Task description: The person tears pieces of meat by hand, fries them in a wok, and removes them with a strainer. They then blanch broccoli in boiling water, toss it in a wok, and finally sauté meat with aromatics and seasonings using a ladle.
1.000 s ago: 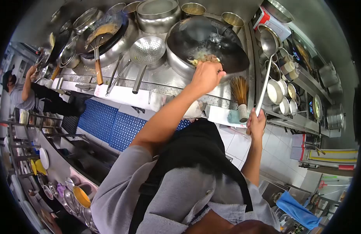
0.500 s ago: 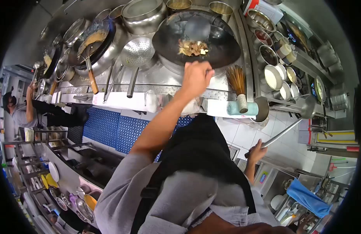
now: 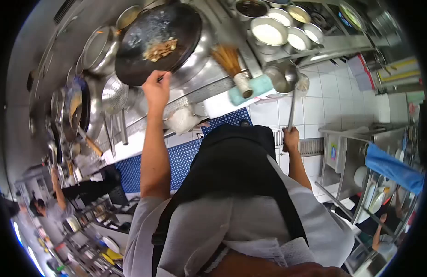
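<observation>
My left hand (image 3: 156,90) is closed at the near edge of a large dark wok (image 3: 188,34), gripping it there. Browned food pieces (image 3: 159,50) lie in the wok, and haze shows above them. Low on the right, my right hand (image 3: 291,138) is wrapped round the handle of a ladle (image 3: 292,108). The ladle's bowl overlaps a round metal pot (image 3: 277,79) at the counter's end. Between the hands, a bamboo wok brush (image 3: 234,69) rests across a rolled teal cloth (image 3: 260,87).
Several bowls of sauces and white contents (image 3: 268,31) stand at the back right. A perforated strainer (image 3: 114,94) and another wok (image 3: 84,108) are at left. A blue towel (image 3: 393,168) hangs on the right. Other people (image 3: 56,207) work at far left and lower right.
The view has swung right. The ladle in my right hand has moved from the right side to the metal pot. My left hand stays at the wok, whose tilt looks different.
</observation>
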